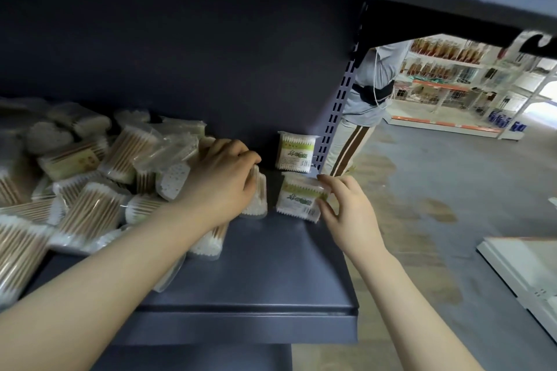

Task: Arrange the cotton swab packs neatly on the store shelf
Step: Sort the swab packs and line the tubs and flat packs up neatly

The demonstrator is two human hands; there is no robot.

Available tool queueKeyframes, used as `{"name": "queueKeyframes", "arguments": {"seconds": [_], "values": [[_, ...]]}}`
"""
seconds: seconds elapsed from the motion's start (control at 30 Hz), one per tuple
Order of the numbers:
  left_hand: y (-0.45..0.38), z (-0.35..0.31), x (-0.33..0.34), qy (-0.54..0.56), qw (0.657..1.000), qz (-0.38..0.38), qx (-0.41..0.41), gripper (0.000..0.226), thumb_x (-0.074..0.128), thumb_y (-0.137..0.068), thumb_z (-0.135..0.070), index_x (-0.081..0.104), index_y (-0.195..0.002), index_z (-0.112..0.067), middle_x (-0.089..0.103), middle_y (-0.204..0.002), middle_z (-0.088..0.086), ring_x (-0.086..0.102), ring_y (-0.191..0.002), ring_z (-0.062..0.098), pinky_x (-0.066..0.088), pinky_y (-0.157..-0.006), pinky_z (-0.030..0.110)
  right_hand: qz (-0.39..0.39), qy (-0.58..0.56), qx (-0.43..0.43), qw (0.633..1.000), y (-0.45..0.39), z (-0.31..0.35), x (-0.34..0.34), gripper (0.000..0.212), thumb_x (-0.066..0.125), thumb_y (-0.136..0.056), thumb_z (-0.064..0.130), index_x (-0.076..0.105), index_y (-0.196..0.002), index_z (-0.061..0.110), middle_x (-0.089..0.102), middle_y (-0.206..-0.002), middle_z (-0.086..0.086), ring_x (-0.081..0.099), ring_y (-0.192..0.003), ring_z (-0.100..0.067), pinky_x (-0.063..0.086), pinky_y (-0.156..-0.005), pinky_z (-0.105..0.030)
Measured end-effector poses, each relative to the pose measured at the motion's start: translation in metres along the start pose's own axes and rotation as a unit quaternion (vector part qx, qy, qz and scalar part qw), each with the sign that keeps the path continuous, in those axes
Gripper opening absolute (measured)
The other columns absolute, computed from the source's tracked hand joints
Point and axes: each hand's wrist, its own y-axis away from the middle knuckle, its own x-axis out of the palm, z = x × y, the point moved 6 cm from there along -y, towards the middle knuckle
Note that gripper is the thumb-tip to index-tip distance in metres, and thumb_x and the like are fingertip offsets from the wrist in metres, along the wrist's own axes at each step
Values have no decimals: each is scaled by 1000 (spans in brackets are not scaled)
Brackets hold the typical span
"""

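The right hand (346, 208) pinches a labelled swab pack (300, 200) near the shelf's (271, 280) right end, fingers (327, 187) curled over its top edge and side. The pack tilts, label toward me, long axis roughly upright. Behind it one pack (294, 152) stands straight against the back panel. The left hand (223, 181) curls round a pack (256, 199) at the edge of the loose heap (90, 178) — pulling it free could bring neighbours sliding forward. The tilted pack sits close to the shelf end — a careless nudge might tip it off.
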Motion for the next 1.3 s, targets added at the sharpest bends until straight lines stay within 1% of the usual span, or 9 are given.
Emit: {"name": "queueKeyframes", "arguments": {"seconds": [0.1,0.27,0.37,0.6,0.7,0.83,0.97,1.17,1.3], "values": [[-11,-4,5,-26,1000,14,6,38,46,-93,-27,51,-128,-16,49,-128,0,36,-124,20,29,-100,34,-5,12,-7,1000,-11,-5,4,38,63,-80,0,59,-117,3,56,-110,-10,56,-101,-28,33,-83,-16],[-31,-5,14,-54,997,54,-7,38,41,-95,-32,46,-130,-19,43,-134,-3,29,-131,16,26,-104,34,6,34,-35,999,-27,-5,14,40,60,-78,-3,59,-117,6,56,-111,-10,55,-100,-31,46,-81,-34],[-39,-3,21,-81,994,73,-23,37,42,-94,-34,48,-128,-19,44,-133,-3,29,-130,17,25,-103,35,6,39,-47,998,-35,-7,19,45,58,-76,-5,59,-119,9,55,-107,-12,54,-98,-34,49,-78,-39],[-46,1,33,-110,988,94,-47,36,42,-94,-37,50,-125,-21,50,-128,0,43,-121,22,31,-99,37,16,56,-27,998,-56,-19,31,45,56,-76,-4,57,-120,9,52,-108,-12,50,-100,-31,45,-80,-36],[-46,3,36,-97,988,110,-55,34,43,-94,-35,52,-123,-19,51,-125,1,47,-116,22,35,-95,36,16,38,0,999,-66,-26,35,35,53,-83,3,55,-118,7,50,-109,-7,46,-99,-21,42,-86,-32],[-42,5,37,-95,988,109,-54,28,43,-93,-34,57,-112,-20,54,-116,0,48,-111,22,37,-91,35,34,68,-13,997,-70,-24,41,45,59,-76,0,53,-120,4,50,-116,-15,47,-104,-34,43,-81,-38],[-39,8,35,-76,991,96,-59,23,43,-93,-33,58,-103,-19,55,-110,0,49,-108,21,39,-88,34,35,53,-5,998,-74,-20,42,50,57,-75,0,50,-124,6,47,-119,-15,43,-110,-34,45,-84,-43],[-38,8,35,-74,991,96,-63,27,44,-93,-35,59,-108,-18,54,-114,0,47,-112,21,40,-90,35,27,46,-10,999,-78,-20,46,55,58,-71,-4,50,-126,1,48,-130,-16,42,-118,-35,37,-96,-35],[-38,8,35,-74,991,97,-61,26,44,-92,-35,59,-107,-18,54,-114,0,47,-112,21,40,-89,35,30,45,-11,998,-80,-20,47,61,62,-65,-3,50,-124,1,48,-129,-15,44,-116,-35,37,-94,-33]]}}
